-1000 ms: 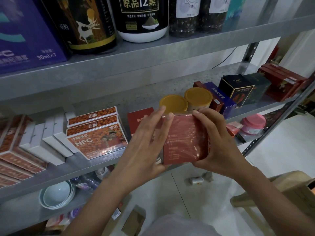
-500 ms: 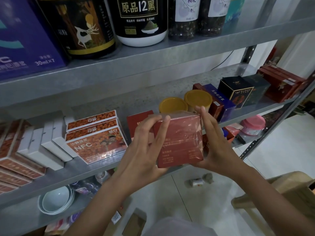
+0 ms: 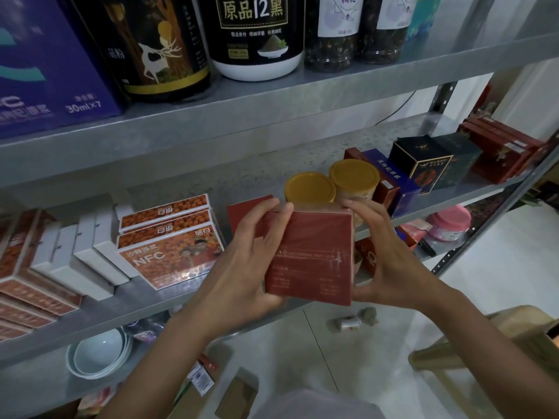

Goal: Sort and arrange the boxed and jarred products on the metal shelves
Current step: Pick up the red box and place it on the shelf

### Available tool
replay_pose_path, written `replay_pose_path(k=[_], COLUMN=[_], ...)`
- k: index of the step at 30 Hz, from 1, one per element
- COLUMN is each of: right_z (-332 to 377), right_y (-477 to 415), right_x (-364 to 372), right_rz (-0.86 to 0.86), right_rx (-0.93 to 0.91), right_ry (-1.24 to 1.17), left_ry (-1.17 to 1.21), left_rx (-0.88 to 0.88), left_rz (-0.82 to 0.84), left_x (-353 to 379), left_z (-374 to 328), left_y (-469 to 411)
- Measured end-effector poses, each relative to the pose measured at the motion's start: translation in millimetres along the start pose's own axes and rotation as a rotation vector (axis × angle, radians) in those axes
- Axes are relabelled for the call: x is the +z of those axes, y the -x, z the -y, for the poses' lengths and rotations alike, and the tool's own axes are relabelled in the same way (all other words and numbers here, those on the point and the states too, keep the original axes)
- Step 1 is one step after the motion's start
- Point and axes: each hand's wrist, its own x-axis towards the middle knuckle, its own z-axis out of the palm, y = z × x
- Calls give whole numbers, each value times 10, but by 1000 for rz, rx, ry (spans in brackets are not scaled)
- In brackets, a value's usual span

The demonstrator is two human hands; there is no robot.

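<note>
A red box wrapped in clear film (image 3: 314,255) is held upright in front of the middle metal shelf (image 3: 169,300). My left hand (image 3: 242,264) grips its left side with fingers curled over the top corner. My right hand (image 3: 390,261) grips its right side, fingertips on the top edge. Just behind the box stand two jars with yellow lids (image 3: 332,184) and another red box (image 3: 245,213) on the shelf.
Orange NFC boxes (image 3: 169,252) and white boxes (image 3: 87,258) lie left on the middle shelf; blue, dark and red boxes (image 3: 435,167) stand right. Large jars (image 3: 257,37) and a purple box (image 3: 45,65) fill the upper shelf. Bowls (image 3: 99,355) and a pink jar (image 3: 450,222) sit below. A wooden stool (image 3: 520,337) stands right.
Both hands turned the red box so its printed face tilts toward me and moved it slightly left and closer to the shelf. The grip stays the same.
</note>
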Motion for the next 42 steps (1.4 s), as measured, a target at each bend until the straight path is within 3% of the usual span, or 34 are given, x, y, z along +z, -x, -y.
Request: replay_pose_path(k=[6,12,18,21,25,27,30,32,37,42], right_z=[234,304,272,169,11,-70,-129,-103,-29,-24], right_y=[12,-47,-30,8,20,28,15,-17,-70,-136], right_x=[-7,1,25,-34,-152,-158,-60,21,135,115], right_rz=[-89,-84,-34,28,61,159,361,391,250,87], right_rx=[-38,-46,-63,2,401,539,579,564,521,478], right_ry=[134,268,274,79,-609,-801,-819,-792,-780,-687], left_ry=[-33,-82,-19,-31,-73,-60,-41,-46,-30,509], left_rx=[-68,67,84,109,140,163,196,199,74,-191], left_rz=[-11,-9,-51,-61,-77,-92,-106,-98,9,107], left_x=[49,125,121,134,156,142,145,147,77,-89], left_z=[33,-39,-53,-37,-48,-56,-54,-38,3,14], left_y=[-17,-101,-104,-45,62,66,64,74,48,89])
